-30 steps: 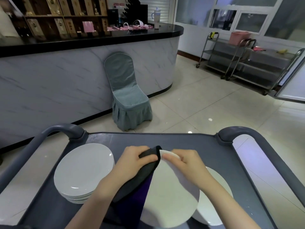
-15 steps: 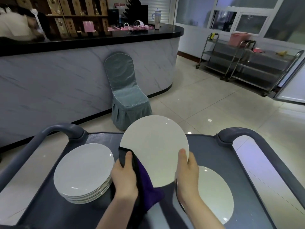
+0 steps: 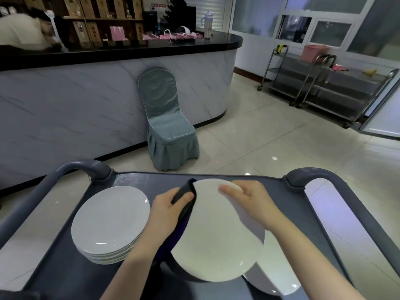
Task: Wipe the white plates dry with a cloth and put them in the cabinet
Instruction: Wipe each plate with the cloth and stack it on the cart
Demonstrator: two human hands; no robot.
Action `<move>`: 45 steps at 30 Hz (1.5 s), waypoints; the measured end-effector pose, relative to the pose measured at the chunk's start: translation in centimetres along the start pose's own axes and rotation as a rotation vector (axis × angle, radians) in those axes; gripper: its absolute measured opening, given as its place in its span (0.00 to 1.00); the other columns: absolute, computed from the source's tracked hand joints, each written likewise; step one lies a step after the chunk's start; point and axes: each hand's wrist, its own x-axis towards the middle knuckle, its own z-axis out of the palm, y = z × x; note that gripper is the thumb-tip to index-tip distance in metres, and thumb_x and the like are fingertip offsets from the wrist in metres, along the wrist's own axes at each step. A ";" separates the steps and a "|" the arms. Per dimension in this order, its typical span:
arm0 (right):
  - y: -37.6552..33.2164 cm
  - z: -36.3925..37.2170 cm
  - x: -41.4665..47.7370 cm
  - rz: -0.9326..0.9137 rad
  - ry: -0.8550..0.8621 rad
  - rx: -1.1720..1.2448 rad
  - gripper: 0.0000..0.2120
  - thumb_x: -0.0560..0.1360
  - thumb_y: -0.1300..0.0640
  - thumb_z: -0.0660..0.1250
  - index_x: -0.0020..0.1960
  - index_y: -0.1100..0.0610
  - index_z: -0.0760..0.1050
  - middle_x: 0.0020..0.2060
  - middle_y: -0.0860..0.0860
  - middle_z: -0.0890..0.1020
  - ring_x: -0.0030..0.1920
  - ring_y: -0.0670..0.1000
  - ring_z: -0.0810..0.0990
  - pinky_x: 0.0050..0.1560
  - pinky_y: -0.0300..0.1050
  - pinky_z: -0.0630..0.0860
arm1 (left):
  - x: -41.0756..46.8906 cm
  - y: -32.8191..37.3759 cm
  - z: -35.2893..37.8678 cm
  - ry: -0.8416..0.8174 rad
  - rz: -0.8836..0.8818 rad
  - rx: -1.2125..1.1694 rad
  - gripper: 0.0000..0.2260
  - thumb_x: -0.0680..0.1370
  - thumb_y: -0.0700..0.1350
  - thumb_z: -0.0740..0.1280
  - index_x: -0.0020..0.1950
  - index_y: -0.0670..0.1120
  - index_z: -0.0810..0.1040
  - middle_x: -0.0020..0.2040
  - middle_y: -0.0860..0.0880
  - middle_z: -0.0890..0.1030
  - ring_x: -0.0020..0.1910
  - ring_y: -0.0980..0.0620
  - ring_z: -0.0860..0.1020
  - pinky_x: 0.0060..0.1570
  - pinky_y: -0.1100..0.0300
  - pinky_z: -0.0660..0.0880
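Observation:
I hold a white plate [image 3: 216, 239] tilted over a grey cart [image 3: 337, 217]. My left hand [image 3: 168, 211] grips a dark cloth [image 3: 185, 198] against the plate's left rim. My right hand [image 3: 249, 198] holds the plate's far right rim, fingers over its top face. A stack of several white plates [image 3: 110, 221] sits on the cart to the left. Another white plate [image 3: 279, 276] lies on the cart at the right, mostly hidden under the held plate and my right arm.
Beyond the cart, a grey-covered chair [image 3: 166, 124] stands against a marble-fronted counter [image 3: 86, 100]. Steel trolleys [image 3: 324, 87] line the far right wall. A person [image 3: 23, 33] leans behind the counter at the far left. Tiled floor lies between.
The plate was raised upright half a second ago and is now tilted back down toward me. My left hand with the cloth moved up its left rim; my right hand shifted to the far rim.

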 end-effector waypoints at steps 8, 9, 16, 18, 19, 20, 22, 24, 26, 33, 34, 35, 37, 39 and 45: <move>0.3 8.5 -3.3 0.511 0.715 0.934 0.10 0.82 0.49 0.63 0.47 0.50 0.81 0.41 0.43 0.87 0.38 0.40 0.84 0.34 0.32 0.78 | -2.3 -0.4 4.2 0.485 -0.413 -0.651 0.07 0.80 0.46 0.67 0.42 0.52 0.79 0.37 0.59 0.84 0.42 0.58 0.82 0.41 0.60 0.75; 0.5 8.3 -3.6 0.498 0.643 0.904 0.09 0.82 0.49 0.63 0.49 0.48 0.81 0.44 0.43 0.87 0.42 0.42 0.85 0.39 0.35 0.80 | -1.9 -0.4 3.7 0.456 -0.432 -0.661 0.06 0.80 0.46 0.67 0.44 0.49 0.80 0.40 0.54 0.85 0.43 0.54 0.82 0.42 0.59 0.76; 3.6 2.0 -5.9 -0.381 0.167 -0.318 0.33 0.75 0.39 0.70 0.77 0.45 0.64 0.79 0.42 0.62 0.78 0.43 0.60 0.77 0.42 0.56 | 1.6 -0.2 -0.8 0.343 -0.430 -0.482 0.11 0.80 0.48 0.66 0.45 0.43 0.81 0.40 0.47 0.85 0.39 0.49 0.82 0.35 0.59 0.76; 3.7 1.4 -5.7 -0.635 0.037 -0.679 0.33 0.76 0.36 0.68 0.76 0.51 0.68 0.78 0.50 0.64 0.79 0.53 0.60 0.77 0.57 0.58 | 2.1 0.2 -1.1 0.289 -0.461 -0.452 0.11 0.80 0.50 0.66 0.43 0.44 0.80 0.37 0.49 0.85 0.36 0.51 0.82 0.30 0.62 0.75; 3.5 1.4 -5.5 -0.712 0.005 -0.795 0.30 0.76 0.39 0.69 0.74 0.51 0.71 0.76 0.51 0.67 0.77 0.55 0.64 0.75 0.59 0.63 | 2.3 0.4 -1.1 0.246 -0.466 -0.442 0.11 0.81 0.50 0.66 0.43 0.45 0.80 0.36 0.50 0.85 0.34 0.52 0.83 0.28 0.64 0.75; 3.3 1.4 -5.3 -0.768 -0.004 -0.868 0.27 0.75 0.44 0.72 0.71 0.52 0.75 0.74 0.52 0.72 0.74 0.56 0.69 0.72 0.59 0.68 | 2.4 0.8 -1.0 0.203 -0.469 -0.433 0.11 0.81 0.50 0.66 0.43 0.46 0.80 0.35 0.51 0.85 0.32 0.53 0.83 0.26 0.65 0.75; 2.8 1.6 -5.0 -0.823 0.017 -0.901 0.24 0.71 0.55 0.77 0.66 0.53 0.79 0.68 0.52 0.78 0.68 0.56 0.77 0.64 0.55 0.76 | 2.6 1.4 -1.0 0.128 -0.470 -0.415 0.11 0.81 0.50 0.65 0.44 0.46 0.81 0.35 0.52 0.86 0.31 0.55 0.84 0.27 0.65 0.75; 2.2 1.7 -5.0 -0.855 0.068 -0.854 0.19 0.72 0.58 0.73 0.63 0.53 0.82 0.64 0.52 0.81 0.63 0.55 0.81 0.58 0.50 0.80 | 2.5 1.9 -1.2 0.085 -0.490 -0.422 0.11 0.81 0.50 0.65 0.46 0.46 0.82 0.37 0.50 0.86 0.33 0.54 0.84 0.32 0.62 0.76; 1.7 1.9 -5.2 -0.841 0.136 -0.777 0.15 0.77 0.56 0.65 0.60 0.54 0.83 0.61 0.51 0.83 0.60 0.53 0.83 0.51 0.47 0.82 | 2.3 2.2 -1.1 0.066 -0.507 -0.504 0.10 0.81 0.49 0.65 0.49 0.45 0.83 0.39 0.47 0.87 0.35 0.52 0.85 0.34 0.60 0.76; -0.7 4.0 -6.0 -0.400 0.005 -0.181 0.18 0.82 0.52 0.62 0.71 0.51 0.75 0.68 0.42 0.76 0.70 0.41 0.73 0.70 0.37 0.68 | 0.4 4.6 2.7 0.019 -0.527 -0.785 0.31 0.72 0.69 0.66 0.62 0.45 0.81 0.55 0.42 0.84 0.51 0.44 0.83 0.49 0.52 0.79; -1.3 4.3 -6.0 -0.314 0.011 -0.063 0.16 0.82 0.52 0.62 0.68 0.48 0.77 0.64 0.39 0.80 0.65 0.37 0.76 0.65 0.35 0.71 | 0.0 5.5 3.6 0.022 -0.518 -0.752 0.36 0.70 0.73 0.65 0.66 0.47 0.78 0.61 0.43 0.81 0.57 0.44 0.81 0.56 0.49 0.78; -1.9 4.5 -6.1 -0.236 0.032 0.060 0.12 0.82 0.52 0.62 0.61 0.43 0.81 0.55 0.36 0.83 0.56 0.34 0.79 0.56 0.33 0.74 | -0.2 6.1 4.4 0.025 -0.461 -0.674 0.41 0.69 0.76 0.62 0.72 0.49 0.72 0.70 0.45 0.75 0.67 0.44 0.75 0.66 0.46 0.72; -2.9 4.4 -5.6 -0.102 0.130 0.294 0.12 0.81 0.50 0.63 0.40 0.48 0.78 0.35 0.38 0.79 0.37 0.37 0.74 0.40 0.34 0.70 | -0.7 6.7 5.7 0.044 -0.079 -0.372 0.31 0.79 0.67 0.54 0.79 0.56 0.54 0.80 0.53 0.54 0.79 0.51 0.54 0.78 0.50 0.54; -3.6 3.9 -4.8 -0.008 0.237 0.433 0.18 0.79 0.46 0.64 0.35 0.55 0.72 0.30 0.42 0.74 0.33 0.41 0.70 0.35 0.34 0.68 | -1.2 6.2 6.6 0.054 0.196 -0.168 0.22 0.85 0.49 0.50 0.75 0.63 0.44 0.79 0.62 0.43 0.78 0.61 0.42 0.78 0.58 0.44; -4.5 3.4 -4.0 0.120 0.351 0.619 0.19 0.82 0.51 0.63 0.35 0.55 0.80 0.32 0.52 0.83 0.35 0.44 0.79 0.38 0.38 0.77 | -1.3 4.0 7.9 -0.035 0.439 0.112 0.25 0.83 0.53 0.46 0.74 0.72 0.39 0.78 0.68 0.42 0.77 0.65 0.40 0.76 0.52 0.42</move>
